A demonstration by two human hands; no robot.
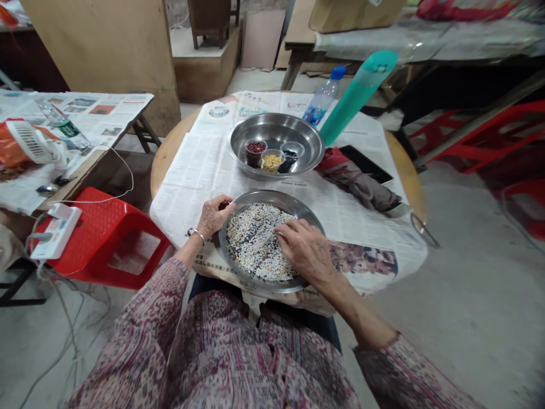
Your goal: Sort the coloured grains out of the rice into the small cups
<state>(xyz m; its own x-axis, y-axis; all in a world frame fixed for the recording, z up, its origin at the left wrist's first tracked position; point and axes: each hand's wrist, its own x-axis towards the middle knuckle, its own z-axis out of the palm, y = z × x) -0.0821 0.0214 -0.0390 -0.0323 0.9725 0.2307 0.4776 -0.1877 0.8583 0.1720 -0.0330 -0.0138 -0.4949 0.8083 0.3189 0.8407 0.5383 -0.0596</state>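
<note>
A round metal tray (pixel 317 220) lies near the front edge of the table, spread with mixed grains (pixel 255 238), mostly white with some yellow and dark ones. My left hand (pixel 215 216) holds the tray's left rim, its fingers bent around the edge. Over the right part of the grains is my right hand (pixel 304 247), fingers curled and their tips together at the grains; anything between them is too small to make out. Behind the tray, a deeper metal basin (pixel 276 122) holds small clear cups: one of red beans (pixel 256 149), one of yellow grains (pixel 271 162), one of black grains (pixel 288 162).
Newspaper (pixel 191 165) covers the round table. At the back right stand a blue-capped bottle (pixel 323 96) and a long green object (pixel 360 94). A folded umbrella (pixel 361 184) and a black phone (pixel 366 163) lie at right. A red stool (pixel 106 238) with a power strip (pixel 57 233) is at left.
</note>
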